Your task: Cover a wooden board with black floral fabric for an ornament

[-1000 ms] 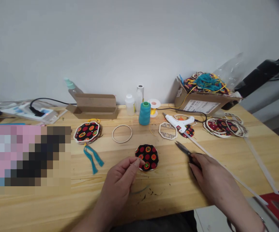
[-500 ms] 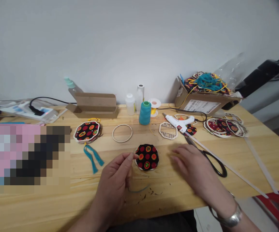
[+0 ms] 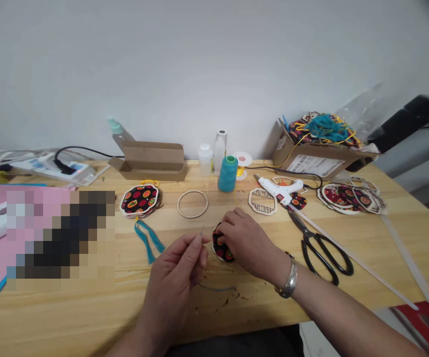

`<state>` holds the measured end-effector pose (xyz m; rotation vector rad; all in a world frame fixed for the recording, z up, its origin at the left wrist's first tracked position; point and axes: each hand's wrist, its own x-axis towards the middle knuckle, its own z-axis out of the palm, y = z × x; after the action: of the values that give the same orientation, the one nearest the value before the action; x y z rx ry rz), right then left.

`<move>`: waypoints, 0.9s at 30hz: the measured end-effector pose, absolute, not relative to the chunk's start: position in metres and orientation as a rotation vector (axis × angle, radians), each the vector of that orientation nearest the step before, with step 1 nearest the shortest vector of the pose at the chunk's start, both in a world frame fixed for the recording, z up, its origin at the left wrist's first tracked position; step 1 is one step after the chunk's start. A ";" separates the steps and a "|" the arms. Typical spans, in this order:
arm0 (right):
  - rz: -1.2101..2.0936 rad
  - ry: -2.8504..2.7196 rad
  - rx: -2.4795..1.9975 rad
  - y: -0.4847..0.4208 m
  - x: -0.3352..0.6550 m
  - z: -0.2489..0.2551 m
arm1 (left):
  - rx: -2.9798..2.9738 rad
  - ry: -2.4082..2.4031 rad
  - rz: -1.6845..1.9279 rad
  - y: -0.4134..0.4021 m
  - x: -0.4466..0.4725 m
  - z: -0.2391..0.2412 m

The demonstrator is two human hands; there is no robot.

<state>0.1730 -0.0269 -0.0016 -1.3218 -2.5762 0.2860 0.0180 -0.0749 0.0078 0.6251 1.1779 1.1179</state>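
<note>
My left hand (image 3: 179,267) is closed in a pinch at the front middle of the table, with a thin, needle-like sliver (image 3: 202,230) poking up from the fingertips. A blue-green thread (image 3: 217,288) lies on the wood just right of that hand. Black fabric with red and orange flowers covers a small disc (image 3: 221,248) with a pale rim, lying flat. Over its right part bends my right hand (image 3: 247,243), fingers curled down onto the fabric; the thumb and the grip underneath are hidden. Black-handled scissors (image 3: 320,248) lie right of this hand.
Behind the hands are a wooden ring (image 3: 192,204), a teal thread cone (image 3: 228,173), a lattice frame (image 3: 262,201) and a white glue gun (image 3: 281,189). A tasselled stack (image 3: 140,201) lies left. A full cardboard box (image 3: 311,161) stands back right, near long glue sticks (image 3: 363,263).
My right hand has moved left from beside the scissors onto the fabric-covered disc, uncovering the scissors. My left hand keeps its pinch, nearly in place. The view has shifted slightly.
</note>
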 end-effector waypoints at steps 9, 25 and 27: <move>0.322 -2.569 -1.305 -0.025 0.171 -0.010 | 0.818 1.249 1.154 -0.073 0.015 0.002; 1.121 -1.704 -1.227 0.004 0.199 0.047 | 1.059 1.205 1.361 -0.070 0.009 0.008; 1.045 -1.760 -1.274 0.002 0.199 0.045 | 0.897 1.091 1.331 -0.072 0.011 0.010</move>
<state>0.1988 0.0023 0.0450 -1.2736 -1.7605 1.0454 0.0107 -0.0721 0.0098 0.8967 1.0915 1.3310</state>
